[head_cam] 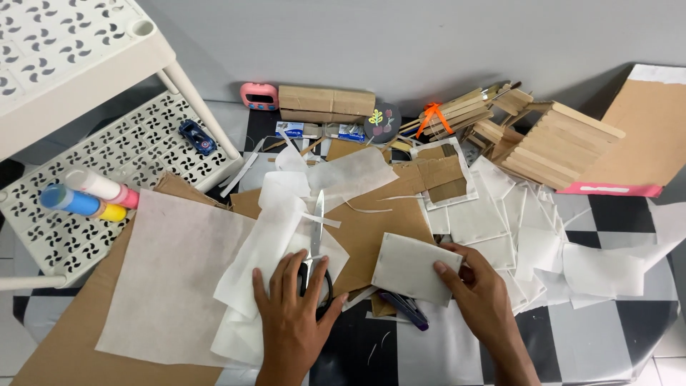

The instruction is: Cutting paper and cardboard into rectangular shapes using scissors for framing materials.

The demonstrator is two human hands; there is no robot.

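**Head view: hands on scissors and a white card**

Head view looking down at a messy table (614, 336) with black and white squares. Left hand (291, 314) lying flat on the scissors (315, 250), fingers spread over the black handles, not yet slipped into the loops, so pressing more than gripping. Scissor blades pointing away from the body, closed, resting on thin white paper sheets (171, 279). Right hand (480, 297) pinching the near edge of a small white card (409, 266), thumb on top, fingers under, grip closed on it.

Probably feeling light and a bit stiff, that card, easy to bend if squeezed hard. Best held at its edge, as now. Scissors likely being hard, heavier and sharp at the tip; safest taking them by the handles. Thin sheets looking soft and floppy, sliding easily on the brown cardboard (371, 229).

Nearby: a wooden stick house (550, 139), paint tubes (89, 196) on a white rack (107, 157), a purple pen (407, 311).
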